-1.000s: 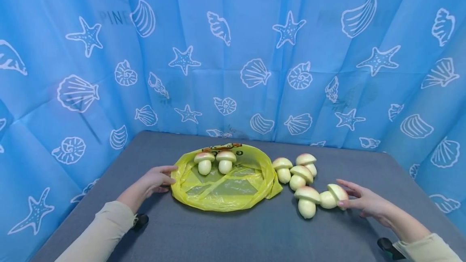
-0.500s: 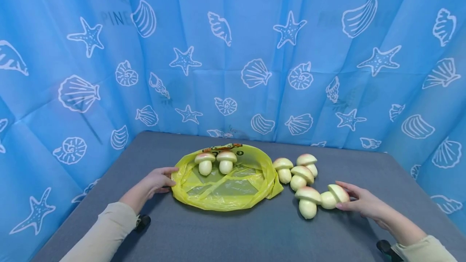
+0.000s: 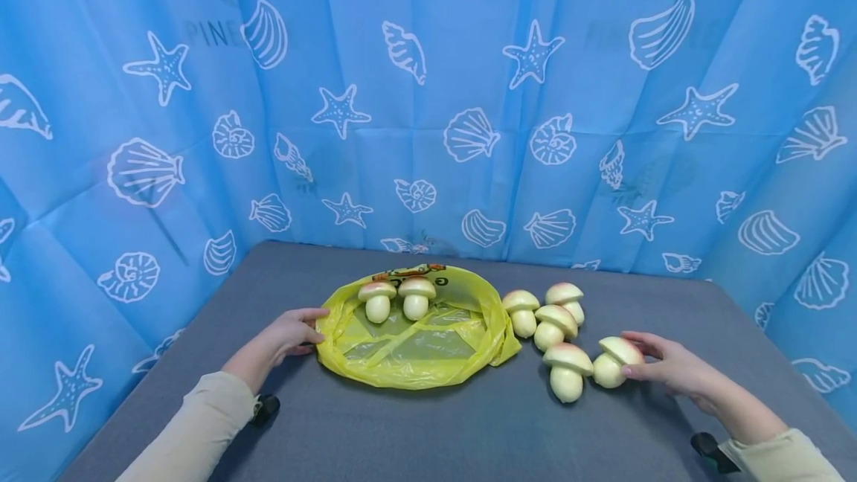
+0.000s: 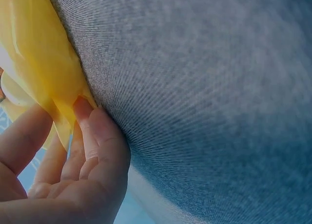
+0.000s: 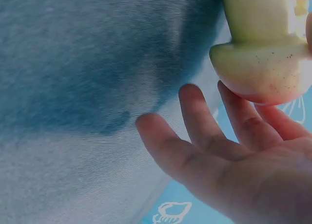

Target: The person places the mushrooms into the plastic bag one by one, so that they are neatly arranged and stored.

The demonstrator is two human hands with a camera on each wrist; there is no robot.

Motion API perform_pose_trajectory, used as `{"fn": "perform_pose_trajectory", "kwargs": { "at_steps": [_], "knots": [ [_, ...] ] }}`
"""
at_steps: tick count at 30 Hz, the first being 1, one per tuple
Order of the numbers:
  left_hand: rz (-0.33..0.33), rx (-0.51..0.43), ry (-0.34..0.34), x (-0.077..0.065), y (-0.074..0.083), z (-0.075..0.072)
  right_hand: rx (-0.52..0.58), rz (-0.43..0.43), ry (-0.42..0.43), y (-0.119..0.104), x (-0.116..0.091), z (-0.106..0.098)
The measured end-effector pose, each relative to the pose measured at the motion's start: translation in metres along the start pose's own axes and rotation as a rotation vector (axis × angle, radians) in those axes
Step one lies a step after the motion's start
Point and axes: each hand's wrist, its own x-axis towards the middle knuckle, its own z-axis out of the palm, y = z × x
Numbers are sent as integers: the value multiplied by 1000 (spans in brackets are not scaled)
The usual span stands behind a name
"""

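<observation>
My left hand (image 3: 284, 335) pinches the left rim of a yellow plastic bag (image 3: 422, 376), which lies spread with its mouth up. In the left wrist view, thumb and fingers close on the bag's edge (image 4: 46, 58). Inside, against the back wall, two model mushrooms (image 3: 416, 299) stand side by side. On the right, my right hand (image 3: 672, 369) holds a pale mushroom (image 3: 609, 369) with a pink-tinged cap between thumb and fingers. The right wrist view shows that mushroom's cap (image 5: 263, 70) at the fingertips, with the lower fingers spread free.
Beside the held mushroom stands another mushroom (image 3: 566, 374). Behind it are three more, including a front one (image 3: 552, 327) near the bag's right side. All rest on a grey cloth-covered table (image 3: 428, 437). A blue shell-print curtain (image 3: 428, 95) encloses the back and sides.
The right hand has taken hold of the mushroom and tipped it more upright, shifting it slightly away from its neighbour. The left hand and the bag have hardly moved.
</observation>
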Motion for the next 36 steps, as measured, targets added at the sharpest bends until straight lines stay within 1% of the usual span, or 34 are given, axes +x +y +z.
{"fn": "perform_pose_trajectory", "kwargs": {
  "at_steps": [3,5,11,20,28,34,36],
  "knots": [
    [3,3,-6,-1,0,0,11,-4,18,-2,0,-2],
    [0,0,-4,-2,1,1,37,-15,27,-3,0,-3],
    [-21,-14,11,-2,4,3,185,-71,8,-4,-3,-7],
    [-23,-24,12,-1,3,5,341,-189,48,-4,-3,1],
    [-28,-37,-5,-1,1,2,454,-262,83,-12,3,4],
    [-20,-39,5,-1,1,3,555,-326,60,-18,5,5],
    [-20,-42,4,-2,2,4,609,-354,38,-20,5,6]
  ]
}}
